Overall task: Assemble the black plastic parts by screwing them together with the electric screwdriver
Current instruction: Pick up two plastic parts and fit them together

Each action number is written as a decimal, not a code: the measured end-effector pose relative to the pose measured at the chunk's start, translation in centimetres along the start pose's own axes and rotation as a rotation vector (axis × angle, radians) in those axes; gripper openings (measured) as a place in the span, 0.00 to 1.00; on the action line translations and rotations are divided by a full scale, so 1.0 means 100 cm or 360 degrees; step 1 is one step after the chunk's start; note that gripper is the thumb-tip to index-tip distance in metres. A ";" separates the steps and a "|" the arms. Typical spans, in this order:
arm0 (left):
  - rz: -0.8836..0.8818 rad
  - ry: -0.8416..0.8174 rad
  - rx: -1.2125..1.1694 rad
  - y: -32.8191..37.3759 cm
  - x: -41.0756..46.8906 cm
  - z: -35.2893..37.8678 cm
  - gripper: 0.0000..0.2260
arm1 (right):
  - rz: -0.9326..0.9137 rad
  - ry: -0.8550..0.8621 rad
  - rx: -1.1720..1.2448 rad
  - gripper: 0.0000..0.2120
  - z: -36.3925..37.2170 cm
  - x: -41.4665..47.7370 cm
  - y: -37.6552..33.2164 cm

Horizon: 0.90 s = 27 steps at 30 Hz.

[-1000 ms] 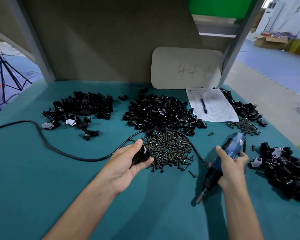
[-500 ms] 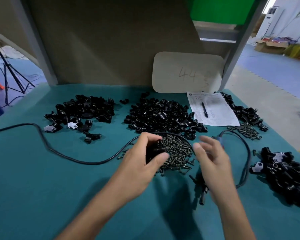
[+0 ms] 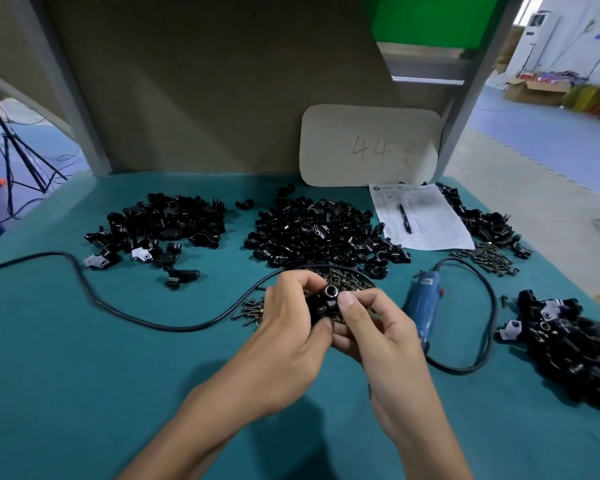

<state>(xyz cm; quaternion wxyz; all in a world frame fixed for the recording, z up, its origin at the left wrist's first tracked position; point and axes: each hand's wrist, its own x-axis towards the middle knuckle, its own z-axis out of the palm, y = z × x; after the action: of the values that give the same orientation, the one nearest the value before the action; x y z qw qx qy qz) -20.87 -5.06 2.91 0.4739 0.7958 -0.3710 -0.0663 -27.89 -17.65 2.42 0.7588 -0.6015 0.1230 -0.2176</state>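
We judge the main risk to be the fit slipping. The black part is held in the air just in front of the screw pile, and no screw shows in it yet. When one hand lets go to fetch a screw or the screwdriver, the other has to keep the piece lined up alone. A loose grip there could let it twist, or drop it among the screws. The screwdriver lies flat on the counter to the right of the screw pile, with no hand on it. Its cord loops round on both sides of the pile, so a quick reach could snag it and drag screws about.

Our left hand is closed round the left side of the black part, fingers curled over the top and thumb under it. Our right hand is also bent in on it, thumb pressed against its right side and the other fingers tucked below. (It may be two pieces already fitted together; our fingers hide the join, so we cannot tell.) A round socket on the part faces up between the two thumbs.

Behind the screw pile sits a large heap of loose parts.
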 end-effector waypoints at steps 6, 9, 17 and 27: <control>-0.0050 0.0275 -0.0315 0.003 0.003 -0.008 0.16 | -0.0152 0.0020 -0.0145 0.06 -0.002 -0.002 -0.003; -0.0013 0.0335 -0.0320 0.005 0.004 -0.010 0.16 | -0.0162 0.0019 -0.0095 0.05 -0.001 -0.003 -0.004; -0.0074 0.0195 -0.0645 0.006 0.003 -0.013 0.21 | -0.0225 0.0024 -0.0051 0.04 -0.003 -0.005 -0.009; -0.0006 0.0173 -0.0911 0.013 0.003 -0.015 0.13 | -0.0290 -0.0042 0.0015 0.04 -0.001 -0.009 -0.015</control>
<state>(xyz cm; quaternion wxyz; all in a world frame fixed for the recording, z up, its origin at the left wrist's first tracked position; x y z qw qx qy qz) -20.66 -4.54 4.84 0.6983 0.6329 -0.3096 -0.1265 -28.99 -17.63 3.77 0.7404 -0.6093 0.0567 -0.2783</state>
